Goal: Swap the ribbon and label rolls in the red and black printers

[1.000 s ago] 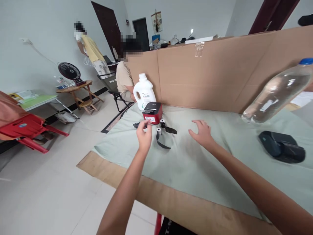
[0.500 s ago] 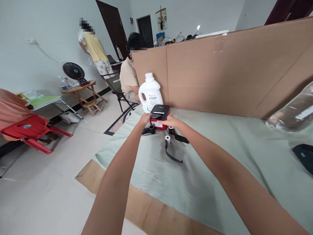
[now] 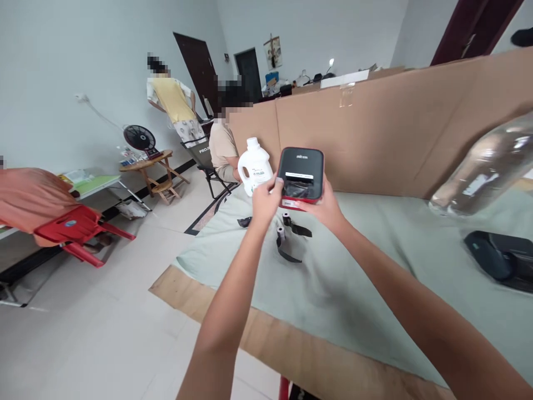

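Both my hands hold a small red printer with a black top (image 3: 300, 173) lifted above the table, its top tilted toward me. My left hand (image 3: 266, 201) grips its left side and my right hand (image 3: 322, 206) grips its lower right side. Below it on the pale green cloth (image 3: 358, 261) lie small paper rolls with black ribbon strips (image 3: 287, 239). A white jug (image 3: 255, 165) stands behind, by the cardboard wall.
A cardboard partition (image 3: 395, 128) backs the table. A clear plastic bottle (image 3: 483, 166) looms at right above a black device (image 3: 497, 261). A seated person (image 3: 222, 147) and a standing person (image 3: 175, 103) are at the left, with a fan (image 3: 139, 138) and red chair (image 3: 79, 230).
Both hands went to the red printer, took hold of it and lifted it off the cloth toward me, tipping its black top into view.
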Tool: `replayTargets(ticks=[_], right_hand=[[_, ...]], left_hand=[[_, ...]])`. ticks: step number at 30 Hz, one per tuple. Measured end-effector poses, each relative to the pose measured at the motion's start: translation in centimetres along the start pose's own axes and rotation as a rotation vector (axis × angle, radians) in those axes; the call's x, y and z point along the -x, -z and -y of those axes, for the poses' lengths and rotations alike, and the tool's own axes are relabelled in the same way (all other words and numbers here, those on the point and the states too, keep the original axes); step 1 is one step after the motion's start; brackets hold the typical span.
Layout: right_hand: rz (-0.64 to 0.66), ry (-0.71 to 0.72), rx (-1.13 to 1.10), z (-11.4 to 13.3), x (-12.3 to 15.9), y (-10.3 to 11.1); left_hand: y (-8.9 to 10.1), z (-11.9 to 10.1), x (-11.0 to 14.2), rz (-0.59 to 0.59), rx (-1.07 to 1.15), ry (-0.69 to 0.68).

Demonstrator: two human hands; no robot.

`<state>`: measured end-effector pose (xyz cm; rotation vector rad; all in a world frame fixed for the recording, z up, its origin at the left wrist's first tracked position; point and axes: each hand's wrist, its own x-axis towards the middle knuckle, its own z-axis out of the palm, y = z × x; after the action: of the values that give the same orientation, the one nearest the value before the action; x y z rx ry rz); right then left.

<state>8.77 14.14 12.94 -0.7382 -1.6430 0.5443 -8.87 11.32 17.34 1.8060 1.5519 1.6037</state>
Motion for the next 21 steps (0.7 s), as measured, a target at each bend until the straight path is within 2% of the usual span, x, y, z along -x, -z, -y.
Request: replayTargets(ticks=[3, 5, 8, 11, 15, 21], right_hand=[[-0.121, -0.023, 0.12, 2.1, 5.2, 4.7], [-0.181, -0.08, 0.229, 2.1, 8.9, 7.6], [-0.208, -0.157, 0.337, 0.6, 13.7, 11.4], [-0.238, -0.187, 0.372, -1.6, 17.1, 14.0], [-0.263, -0.224, 0.382, -3.6, 19.2, 15.3], [-0.165, -0.262, 0.346, -4.2, 19.6, 15.1]], left_hand=[[-4.1, -2.6, 5.9, 0.033, 0.16, 0.031], [-7.2, -3.5, 9.6, 0.057, 0.265, 0.06], [-11.5, -3.8, 14.1, 0.108, 0.367, 0.099], [-14.7, -3.4, 16.7, 0.166, 0.393, 0.119], [-17.1, -2.1, 18.2, 0.218, 0.362, 0.146], [-17.5, -0.1, 19.1, 0.226, 0.327, 0.155]])
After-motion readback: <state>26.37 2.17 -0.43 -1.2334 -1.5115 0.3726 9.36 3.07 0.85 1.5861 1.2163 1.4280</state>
